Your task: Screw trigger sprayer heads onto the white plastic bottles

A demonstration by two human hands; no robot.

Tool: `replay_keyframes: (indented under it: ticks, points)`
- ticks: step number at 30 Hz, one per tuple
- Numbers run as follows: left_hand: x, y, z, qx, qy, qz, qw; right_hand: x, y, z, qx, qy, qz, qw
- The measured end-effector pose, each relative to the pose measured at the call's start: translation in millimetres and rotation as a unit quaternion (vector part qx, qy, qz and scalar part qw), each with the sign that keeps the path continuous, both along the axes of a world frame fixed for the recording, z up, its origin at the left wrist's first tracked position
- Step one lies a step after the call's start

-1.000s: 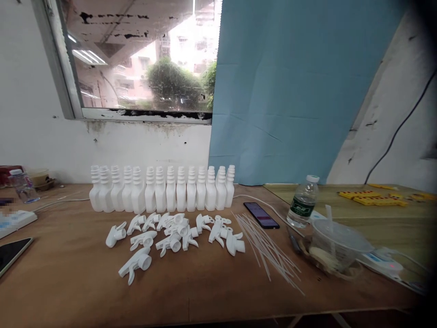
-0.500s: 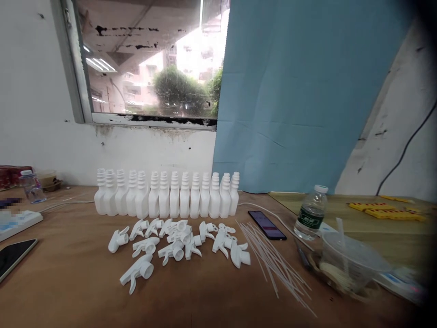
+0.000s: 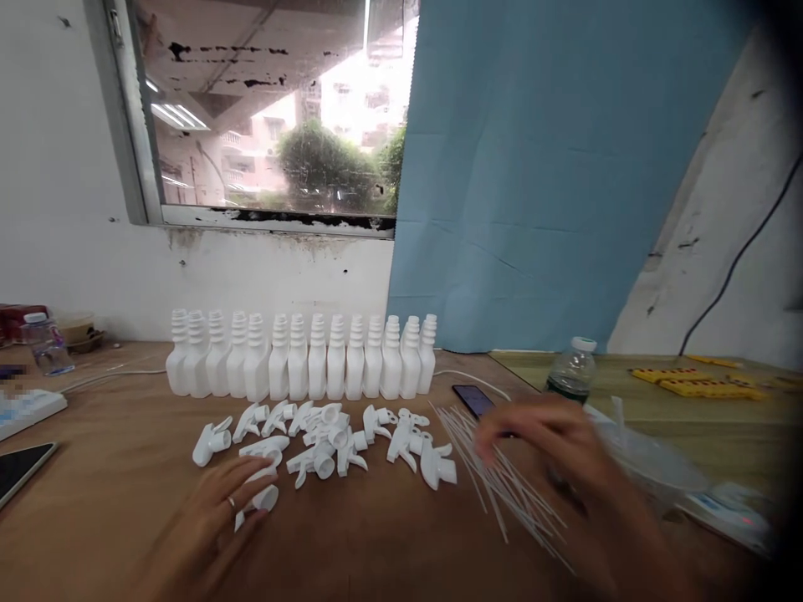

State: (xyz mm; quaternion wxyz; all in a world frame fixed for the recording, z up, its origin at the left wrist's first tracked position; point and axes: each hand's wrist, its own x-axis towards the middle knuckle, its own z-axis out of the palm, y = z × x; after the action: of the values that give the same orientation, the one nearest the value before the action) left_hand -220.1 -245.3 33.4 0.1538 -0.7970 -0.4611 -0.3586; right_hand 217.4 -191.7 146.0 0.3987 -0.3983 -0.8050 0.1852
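My left hand [image 3: 217, 518] comes in from the lower left. Its fingers are apart and lie over a white trigger sprayer head [image 3: 267, 499], partly hiding it; whether they grip it is unclear. Above the bundle of thin white tubes [image 3: 524, 502] hovers my right hand [image 3: 552, 443], smeared by motion. Its fingers are bent, and their tips are too blurred to show a hold. Several more trigger sprayer heads [image 3: 323, 426] lie scattered between the hands. Behind them stands a row of white plastic bottles [image 3: 317, 364], upright with open necks.
A dark phone [image 3: 472, 400] lies behind the tubes, partly covered by my right hand. To the right are a water bottle [image 3: 574, 368], a clear plastic tub [image 3: 658, 460] and yellow strips [image 3: 696, 385]. Another phone [image 3: 22, 472] and a small bottle [image 3: 47, 347] are at the left.
Both hands have entered the view from below, the left reaching the nearest sprayer head and the right over the tubes. The bottles and sprayer heads look unmoved; the view has shifted slightly.
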Motion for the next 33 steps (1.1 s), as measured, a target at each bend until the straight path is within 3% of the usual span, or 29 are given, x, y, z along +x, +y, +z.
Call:
replay_keyframes:
  ticks: [4,8,12,17,21,24,28,33]
  points:
    - [-6.4,22.1,-20.1,-0.011,0.059,0.019,0.998,-9.1,65.9,-19.5,-0.064,-0.196,-0.072,0.976]
    - [-14.5,22.0,-40.9,-0.033,0.057,0.021,0.998,-8.8,117.3,-61.6,-0.091,-0.213,-0.069,0.97]
    - [-9.6,18.3,-47.8,-0.064,0.025,-0.01,0.998,-13.0,126.6,-90.0,-0.094,-0.205,-0.042,0.973]
    - [26.0,4.8,-28.6,-0.158,-0.058,-0.083,0.982,-15.7,128.9,-103.9,-0.081,-0.201,-0.037,0.975]
    - [63.1,-4.8,-0.9,-0.293,-0.109,-0.147,0.938,-11.1,135.6,-110.9,-0.072,-0.207,-0.063,0.974]
    - [85.4,-1.8,10.4,-0.347,-0.143,-0.184,0.908,-6.1,140.3,-112.6,-0.062,-0.207,-0.089,0.972]
    - [101.3,8.2,6.8,-0.349,-0.178,-0.188,0.901,-1.9,143.4,-111.8,-0.057,-0.2,-0.102,0.973]
    - [99.6,8.8,-0.5,-0.341,-0.159,-0.193,0.906,-3.7,142.9,-114.3,-0.062,-0.178,-0.1,0.977]
